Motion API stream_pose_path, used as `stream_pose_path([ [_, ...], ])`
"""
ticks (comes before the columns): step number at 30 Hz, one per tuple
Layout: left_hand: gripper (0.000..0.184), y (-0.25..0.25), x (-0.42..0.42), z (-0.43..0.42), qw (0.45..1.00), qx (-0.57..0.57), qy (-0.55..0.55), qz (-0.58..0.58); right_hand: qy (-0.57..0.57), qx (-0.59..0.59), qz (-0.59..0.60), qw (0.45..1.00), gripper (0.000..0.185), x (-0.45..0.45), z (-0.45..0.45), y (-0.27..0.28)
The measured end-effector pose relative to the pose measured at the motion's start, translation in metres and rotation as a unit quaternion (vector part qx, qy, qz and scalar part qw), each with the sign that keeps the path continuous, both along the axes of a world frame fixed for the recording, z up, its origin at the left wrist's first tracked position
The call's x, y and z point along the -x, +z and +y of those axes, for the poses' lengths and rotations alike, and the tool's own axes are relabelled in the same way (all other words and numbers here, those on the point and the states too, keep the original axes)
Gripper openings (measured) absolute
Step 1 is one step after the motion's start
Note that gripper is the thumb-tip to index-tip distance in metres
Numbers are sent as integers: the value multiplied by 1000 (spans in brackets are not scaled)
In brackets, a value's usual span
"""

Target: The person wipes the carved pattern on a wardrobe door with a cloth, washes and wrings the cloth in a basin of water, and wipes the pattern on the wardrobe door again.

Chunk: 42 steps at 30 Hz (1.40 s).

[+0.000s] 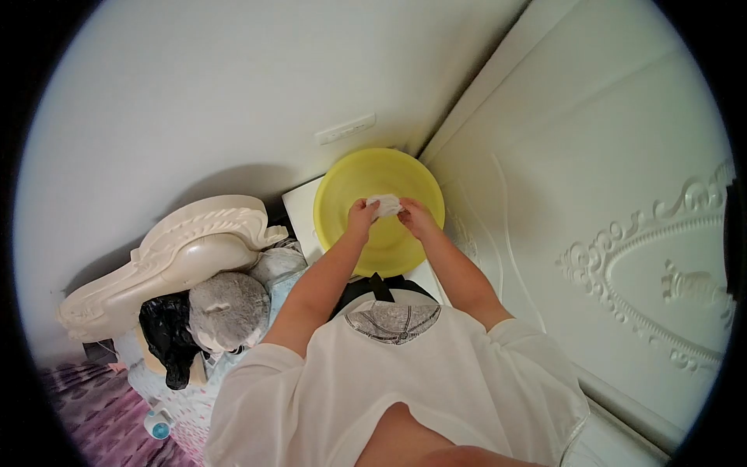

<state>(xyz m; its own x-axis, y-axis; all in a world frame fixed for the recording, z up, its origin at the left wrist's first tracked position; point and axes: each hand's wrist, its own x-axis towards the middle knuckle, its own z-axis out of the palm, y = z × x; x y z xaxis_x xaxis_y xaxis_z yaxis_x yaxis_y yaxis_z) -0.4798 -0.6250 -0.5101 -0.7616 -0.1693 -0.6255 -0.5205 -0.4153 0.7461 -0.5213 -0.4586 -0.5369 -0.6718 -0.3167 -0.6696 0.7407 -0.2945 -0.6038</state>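
Note:
Both of my hands meet over a round yellow basin point(334, 183), holding a small white cloth point(384, 205) between them. My left hand point(361, 215) has its fingers closed on the cloth's left end. At the other end, my right hand point(416, 217) pinches the cloth. The cloth looks crumpled, and its exact kind is too small to make out. Beneath it the basin's yellow inside shows; whether it contains water I cannot tell.
The basin rests on a white cabinet top point(302, 204) in the corner. A carved white wardrobe door point(529, 226) rises at right. To the left are a cream headboard point(198, 253), a grey plush item point(228, 310) and a black plastic bag point(169, 335). A wall socket strip point(345, 130) sits above.

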Motion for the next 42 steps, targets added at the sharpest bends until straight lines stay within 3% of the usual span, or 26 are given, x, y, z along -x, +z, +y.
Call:
stream_pose_path([
  [2,20,6,0,1,997,-41,55,-25,-50,10,-3,999,15,-1,6,-1],
  [8,21,20,4,-22,935,-331,-122,-36,-60,-7,31,998,28,-1,13,18],
  [11,20,-11,3,-25,937,-302,-173,-15,-88,-7,36,995,32,3,17,14],
  [14,22,-2,2,-17,981,-172,-91,-6,-128,-7,48,991,32,7,25,4],
  [17,27,-30,1,-26,995,-90,-45,1,-144,-14,64,987,32,11,36,-2],
  [21,38,7,-3,-18,999,-30,-38,-14,-140,-28,70,987,32,10,41,-10],
  [25,44,4,1,-15,996,-22,-84,-20,-118,-69,1,991,34,8,50,-41],
  [28,46,16,0,-8,991,38,-131,9,36,-282,-8,959,36,-3,43,-26],
  [32,46,13,-3,9,969,96,-222,44,67,-35,-73,994,37,-20,8,29],
  [34,44,-12,-6,18,967,35,-242,78,101,87,-71,988,34,-24,0,30],
  [38,35,-2,-1,18,948,-66,-310,10,33,-58,2,998,32,-28,11,-26],
  [41,28,-15,-4,12,953,84,-289,-16,48,-215,50,974,35,-22,26,-18],
  [42,26,-16,-6,8,959,85,-271,-25,64,-271,84,957,36,-14,33,-17],
])
